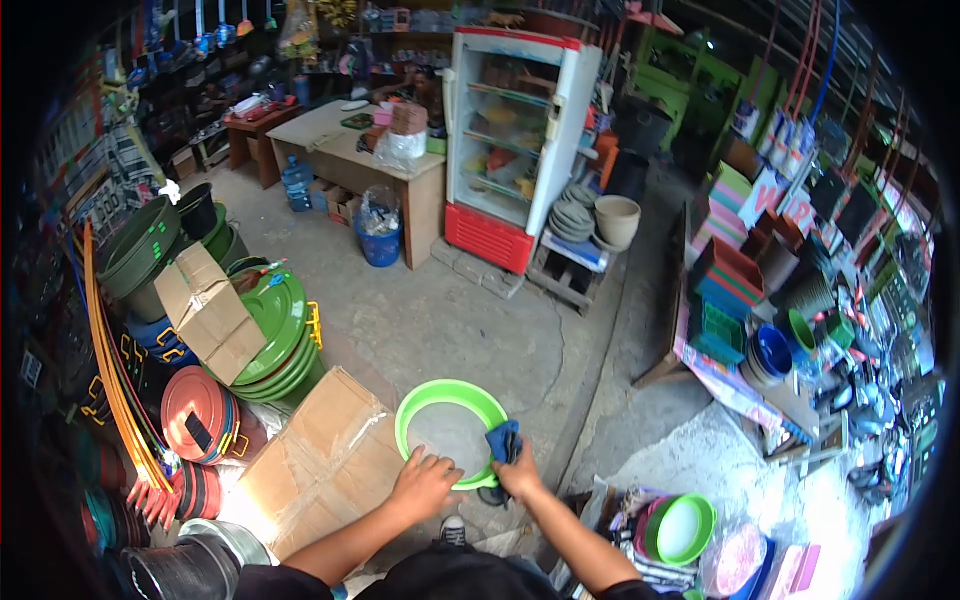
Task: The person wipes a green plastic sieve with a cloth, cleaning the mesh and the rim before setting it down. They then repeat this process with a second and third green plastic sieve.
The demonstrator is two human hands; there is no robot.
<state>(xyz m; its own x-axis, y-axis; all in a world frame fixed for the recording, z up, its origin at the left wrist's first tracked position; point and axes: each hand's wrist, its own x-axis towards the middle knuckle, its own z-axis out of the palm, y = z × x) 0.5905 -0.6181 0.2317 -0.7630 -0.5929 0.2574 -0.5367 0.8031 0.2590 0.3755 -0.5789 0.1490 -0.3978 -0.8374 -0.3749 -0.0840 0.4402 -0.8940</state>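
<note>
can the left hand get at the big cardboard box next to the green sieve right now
Probably yes. The left hand rests on the rim of the green sieve, and the cardboard box lies right beside it on the floor with nothing between them.

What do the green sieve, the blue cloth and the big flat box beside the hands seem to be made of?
Sieve: likely plastic, with a bright, smooth green rim; the pale middle looks like fine mesh, though that is unclear.
Cloth: soft fabric, folded and creased in the right hand.
Box: brown cardboard, matte, with visible fold lines.
</note>
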